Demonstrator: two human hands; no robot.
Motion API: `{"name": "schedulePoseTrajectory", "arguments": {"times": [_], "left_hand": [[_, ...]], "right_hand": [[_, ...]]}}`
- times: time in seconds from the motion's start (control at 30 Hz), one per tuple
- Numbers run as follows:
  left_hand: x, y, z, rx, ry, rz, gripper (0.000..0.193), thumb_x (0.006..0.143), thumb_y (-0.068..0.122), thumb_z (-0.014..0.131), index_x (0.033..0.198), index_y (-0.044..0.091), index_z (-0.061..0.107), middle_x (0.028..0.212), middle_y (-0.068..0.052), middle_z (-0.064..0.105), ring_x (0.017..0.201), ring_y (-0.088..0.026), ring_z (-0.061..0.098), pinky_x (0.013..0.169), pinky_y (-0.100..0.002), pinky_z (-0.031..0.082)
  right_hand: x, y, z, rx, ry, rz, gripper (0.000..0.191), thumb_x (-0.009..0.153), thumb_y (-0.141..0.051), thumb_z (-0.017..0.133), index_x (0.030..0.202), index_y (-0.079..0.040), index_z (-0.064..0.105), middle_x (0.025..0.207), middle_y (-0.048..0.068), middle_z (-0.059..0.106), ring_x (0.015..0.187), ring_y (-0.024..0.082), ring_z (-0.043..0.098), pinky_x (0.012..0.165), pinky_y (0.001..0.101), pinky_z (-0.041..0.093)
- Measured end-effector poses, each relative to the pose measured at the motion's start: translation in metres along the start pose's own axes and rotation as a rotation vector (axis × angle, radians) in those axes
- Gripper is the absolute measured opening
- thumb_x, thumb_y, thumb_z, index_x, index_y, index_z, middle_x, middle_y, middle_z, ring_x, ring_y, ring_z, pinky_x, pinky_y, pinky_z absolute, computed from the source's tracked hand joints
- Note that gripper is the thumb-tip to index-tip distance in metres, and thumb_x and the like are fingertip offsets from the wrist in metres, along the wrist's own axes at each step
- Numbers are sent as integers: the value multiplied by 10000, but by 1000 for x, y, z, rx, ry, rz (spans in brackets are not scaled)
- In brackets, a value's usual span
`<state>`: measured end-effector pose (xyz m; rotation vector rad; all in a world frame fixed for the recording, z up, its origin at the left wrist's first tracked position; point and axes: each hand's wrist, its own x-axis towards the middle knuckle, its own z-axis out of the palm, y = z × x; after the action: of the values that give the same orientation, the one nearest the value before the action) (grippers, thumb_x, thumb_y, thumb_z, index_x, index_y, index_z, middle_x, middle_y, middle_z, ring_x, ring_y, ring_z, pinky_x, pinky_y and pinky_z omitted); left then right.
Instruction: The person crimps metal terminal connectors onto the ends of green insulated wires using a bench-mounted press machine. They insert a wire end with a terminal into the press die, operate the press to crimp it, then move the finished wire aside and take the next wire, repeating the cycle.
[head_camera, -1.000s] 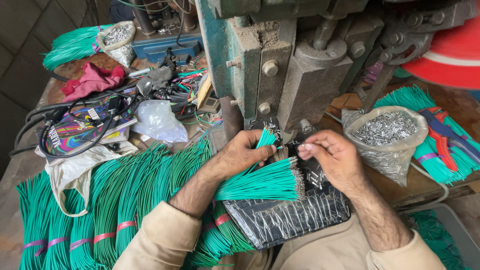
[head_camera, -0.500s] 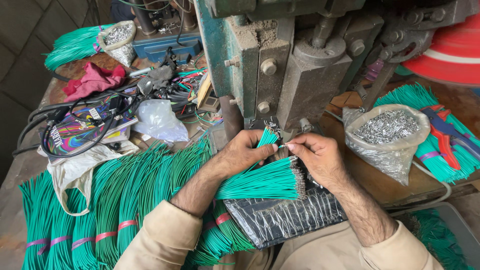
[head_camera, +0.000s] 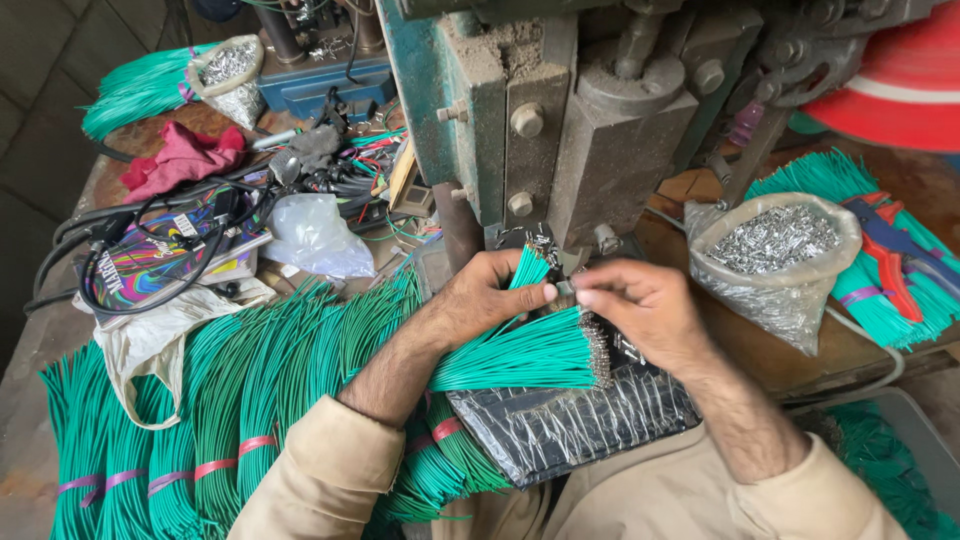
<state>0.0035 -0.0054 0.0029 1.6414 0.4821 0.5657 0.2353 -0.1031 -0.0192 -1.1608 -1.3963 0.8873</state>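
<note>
At centre frame, your left hand curls around a fanned bundle of green wires, fingers clamped on it, its metal-tipped ends pointing right over a black plastic sheet in your lap. Your right hand reaches in from the lower right, wrist bent, thumb and forefinger pinched together on something small; what it is cannot be told. Both meet just below the grey press machine. A clear bag of metal terminals sits right of centre.
</note>
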Motion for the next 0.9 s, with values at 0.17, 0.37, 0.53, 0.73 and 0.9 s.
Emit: {"name": "schedulePoseTrajectory", "arguments": {"times": [0.17, 0.37, 0.53, 0.73, 0.9], "left_hand": [[2, -5, 0, -13, 9, -30, 216, 971, 258, 708, 976, 44, 736, 807, 26, 686, 732, -49, 607, 628, -243, 528], [4, -5, -2, -39, -5, 7, 155, 955, 186, 730, 955, 32, 709, 821, 5, 704, 749, -61, 630, 677, -246, 539], [4, -7, -3, -83, -14, 52, 122, 960, 136, 712, 959, 27, 656, 832, 1, 696, 772, -74, 651, 722, -258, 550], [4, -8, -5, -61, -37, 35, 102, 972, 115, 687, 967, 15, 669, 809, -4, 684, 745, -76, 630, 698, -256, 528], [3, -8, -4, -54, -46, 14, 117, 975, 117, 679, 980, 1, 692, 788, -6, 683, 717, -74, 622, 669, -253, 525]], "right_hand": [[-26, -31, -25, -443, 87, 106, 171, 883, -129, 761, 1019, -25, 768, 921, 58, 778, 797, 129, 709, 715, 276, 566], [-33, -28, -32, -931, 97, 13, 168, 841, -210, 786, 948, -80, 783, 933, 77, 738, 835, 222, 707, 745, 348, 549], [-38, -1, -37, -524, 159, 64, 149, 950, -124, 661, 1063, -39, 710, 953, 53, 756, 880, 144, 718, 726, 294, 585], [-17, 9, -34, -212, 190, 72, 169, 1007, -44, 627, 1138, 19, 714, 938, 112, 753, 833, 157, 710, 779, 292, 594], [0, 4, 0, 22, 50, -51, 189, 984, -60, 615, 1135, 46, 657, 1022, 81, 759, 953, 114, 728, 877, 277, 601]]}}
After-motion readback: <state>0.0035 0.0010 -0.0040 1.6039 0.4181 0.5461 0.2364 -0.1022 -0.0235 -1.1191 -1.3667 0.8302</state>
